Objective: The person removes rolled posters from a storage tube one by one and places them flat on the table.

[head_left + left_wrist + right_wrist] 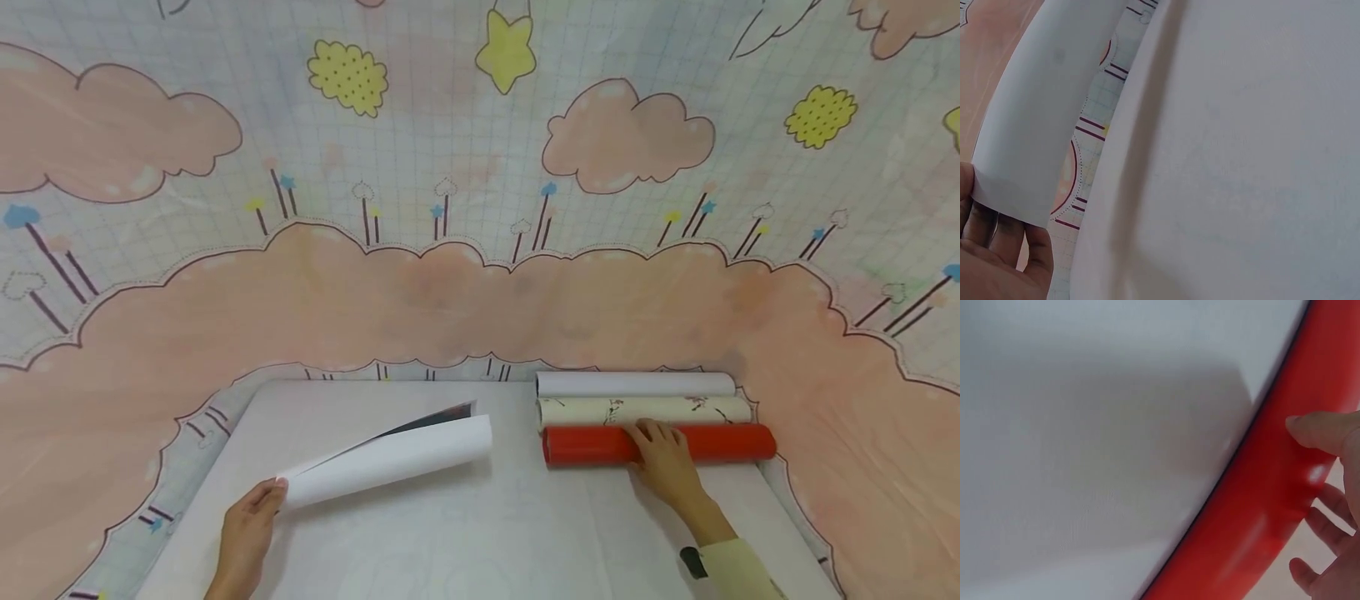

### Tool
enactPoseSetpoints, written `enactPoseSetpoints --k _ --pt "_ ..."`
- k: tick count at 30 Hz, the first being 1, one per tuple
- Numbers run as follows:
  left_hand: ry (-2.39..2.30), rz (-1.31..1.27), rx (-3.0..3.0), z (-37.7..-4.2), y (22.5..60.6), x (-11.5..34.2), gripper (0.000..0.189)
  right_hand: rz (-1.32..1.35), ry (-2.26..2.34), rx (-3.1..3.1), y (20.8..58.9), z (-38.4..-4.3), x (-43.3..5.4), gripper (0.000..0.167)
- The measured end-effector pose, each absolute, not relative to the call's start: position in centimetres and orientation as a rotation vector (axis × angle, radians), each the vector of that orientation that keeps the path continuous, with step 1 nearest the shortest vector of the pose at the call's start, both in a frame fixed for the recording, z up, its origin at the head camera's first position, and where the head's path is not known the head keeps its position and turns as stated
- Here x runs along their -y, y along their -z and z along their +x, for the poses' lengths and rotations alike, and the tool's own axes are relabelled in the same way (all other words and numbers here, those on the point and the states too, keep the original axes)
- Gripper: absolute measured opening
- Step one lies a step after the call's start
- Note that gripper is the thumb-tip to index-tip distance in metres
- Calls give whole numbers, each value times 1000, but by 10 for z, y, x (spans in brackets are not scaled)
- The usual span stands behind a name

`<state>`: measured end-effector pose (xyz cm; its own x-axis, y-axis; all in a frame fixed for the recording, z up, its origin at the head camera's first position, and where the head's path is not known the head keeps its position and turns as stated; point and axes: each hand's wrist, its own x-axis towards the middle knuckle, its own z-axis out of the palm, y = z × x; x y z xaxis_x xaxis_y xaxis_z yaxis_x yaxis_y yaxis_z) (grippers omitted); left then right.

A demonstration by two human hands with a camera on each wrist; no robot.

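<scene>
My left hand (251, 521) holds the near left end of a loosely rolled white paper sheet (397, 462), thumb on one side and fingers under the edge. The roll slants up to the right, and a dark printed inner side shows at its far edge. In the left wrist view the fingers (1007, 237) curl beneath the white paper (1041, 119). On the right, my right hand (667, 467) grips a red roll (727, 442) across its middle. The right wrist view shows the thumb (1316, 431) on the red roll (1241, 519), with the other fingers at its opposite side.
Behind the red roll lie a cream roll with a floral print (577, 411) and a white roll (637, 384), side by side. All rest at the back right of a white-covered table (487, 542). A cloud-patterned cloth (480, 308) hangs behind and around the table.
</scene>
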<state>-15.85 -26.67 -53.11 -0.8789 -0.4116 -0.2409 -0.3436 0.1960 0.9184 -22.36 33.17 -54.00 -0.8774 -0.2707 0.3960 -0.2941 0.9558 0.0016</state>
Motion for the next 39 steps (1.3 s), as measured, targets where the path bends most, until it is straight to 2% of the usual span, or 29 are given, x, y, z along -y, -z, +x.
enactPoseSetpoints --k 7,15,26,39 --pt "1831 679 2417 -155 519 256 68 367 -182 2718 529 -213 -312 65" --pt "1882 550 2444 -159 519 241 64 462 -340 2573 509 -201 -285 59" --pt "1733 321 2587 -170 517 211 38 510 -625 2764 472 -194 -249 50" --pt "1837 191 2621 -175 519 198 35 772 -763 3072 467 -192 -224 45"
